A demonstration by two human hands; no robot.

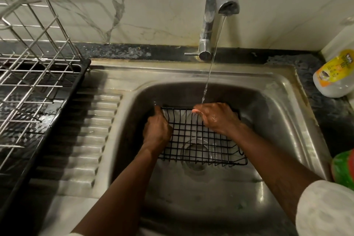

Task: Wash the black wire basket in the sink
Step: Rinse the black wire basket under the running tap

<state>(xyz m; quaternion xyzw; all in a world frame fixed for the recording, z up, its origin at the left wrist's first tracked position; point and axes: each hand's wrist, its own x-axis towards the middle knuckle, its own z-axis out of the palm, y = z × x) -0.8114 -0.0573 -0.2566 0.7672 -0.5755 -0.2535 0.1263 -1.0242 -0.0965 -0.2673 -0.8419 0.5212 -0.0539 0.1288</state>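
The black wire basket [201,143] lies in the steel sink [277,90], over the drain. My left hand [157,130] grips the basket's left edge, thumb up along the far corner. At the far rim my right hand [216,117] curls its wet fingers over the wire. A thin stream of water [209,74] runs from the chrome tap [216,5] and lands just beside my right hand's fingers.
A silver wire dish rack [32,50] on a black tray stands on the left drainboard. A plastic bottle with a yellow label [335,76] lies on the right counter. Something green and red [343,168] sits at the sink's right edge.
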